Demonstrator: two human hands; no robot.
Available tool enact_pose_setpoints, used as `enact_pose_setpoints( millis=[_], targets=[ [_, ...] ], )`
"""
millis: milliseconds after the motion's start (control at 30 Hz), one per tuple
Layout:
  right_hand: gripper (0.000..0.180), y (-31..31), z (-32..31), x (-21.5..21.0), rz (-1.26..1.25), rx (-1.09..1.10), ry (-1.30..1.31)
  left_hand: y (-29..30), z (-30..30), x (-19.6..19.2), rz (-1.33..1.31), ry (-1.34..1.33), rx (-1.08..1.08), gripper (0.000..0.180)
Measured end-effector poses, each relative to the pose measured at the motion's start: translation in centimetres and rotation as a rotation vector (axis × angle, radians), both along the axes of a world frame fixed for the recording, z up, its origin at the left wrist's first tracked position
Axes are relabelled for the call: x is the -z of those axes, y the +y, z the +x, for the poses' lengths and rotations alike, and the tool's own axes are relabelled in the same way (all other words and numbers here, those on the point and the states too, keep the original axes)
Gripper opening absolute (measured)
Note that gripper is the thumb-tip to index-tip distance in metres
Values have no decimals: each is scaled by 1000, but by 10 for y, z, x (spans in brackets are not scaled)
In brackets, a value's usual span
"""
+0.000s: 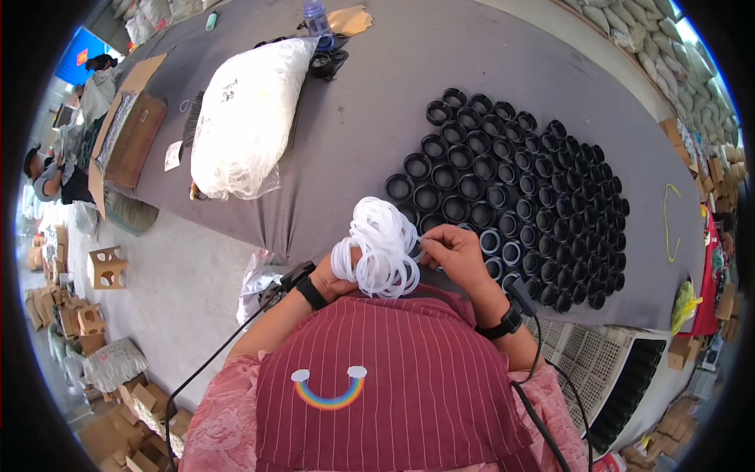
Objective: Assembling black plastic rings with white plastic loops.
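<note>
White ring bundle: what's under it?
The left hand sits under the ring bundle, mostly covered, so its grip can't be seen. The right hand pinches the bundle's edge. Black caps and grey table lie beyond.

Dark red apron (409, 377) with thin white stripes and a rainbow patch at lower centre, over pink patterned sleeves (224, 425); black wristbands (312, 293) on both wrists, black cables (543, 417) trailing toward the lower edge.
</note>
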State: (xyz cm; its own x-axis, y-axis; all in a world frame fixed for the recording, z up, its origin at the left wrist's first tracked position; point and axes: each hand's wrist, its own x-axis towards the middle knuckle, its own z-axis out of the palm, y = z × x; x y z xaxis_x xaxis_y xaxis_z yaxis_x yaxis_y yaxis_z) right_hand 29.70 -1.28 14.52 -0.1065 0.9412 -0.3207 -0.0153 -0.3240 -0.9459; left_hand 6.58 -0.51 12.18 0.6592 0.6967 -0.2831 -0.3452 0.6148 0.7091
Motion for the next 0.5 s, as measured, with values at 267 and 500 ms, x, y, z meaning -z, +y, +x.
enact_pose_setpoints(
  millis=[267, 500],
  targets=[
    [9, 0, 3, 6, -91, -141, 72, 4, 1, 4, 107, 105, 71, 51],
    [11, 6, 9, -9, -207, -186, 120, 9, 2, -4, 192, 31, 106, 50]
  ],
)
